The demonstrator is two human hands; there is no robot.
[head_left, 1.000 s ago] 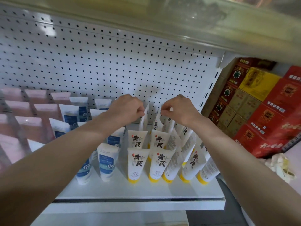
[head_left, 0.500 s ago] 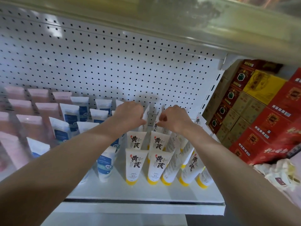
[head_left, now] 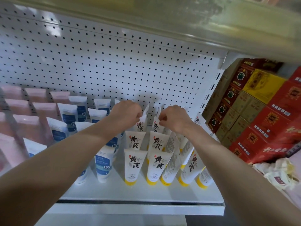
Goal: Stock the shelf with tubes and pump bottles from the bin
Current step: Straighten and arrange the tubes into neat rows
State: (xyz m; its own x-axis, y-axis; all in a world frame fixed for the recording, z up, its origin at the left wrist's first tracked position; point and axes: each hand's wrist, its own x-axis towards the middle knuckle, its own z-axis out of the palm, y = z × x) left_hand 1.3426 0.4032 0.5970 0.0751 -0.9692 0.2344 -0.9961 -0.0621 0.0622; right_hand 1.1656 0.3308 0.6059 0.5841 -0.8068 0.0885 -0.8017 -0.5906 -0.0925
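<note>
My left hand (head_left: 125,114) pinches the rear tube (head_left: 145,113), my right hand (head_left: 175,119) the neighbouring tube (head_left: 156,124) (edges near the pegboard (head_left: 97,62)).

Glossy plastic tubes (head_left: 135,165) – smooth painted-metal shelf (head_left: 140,194).

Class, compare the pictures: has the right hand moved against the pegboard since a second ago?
Yes. The right hand has sunk slightly lower against the pegboard and edged left, pinching a back tube.
</note>
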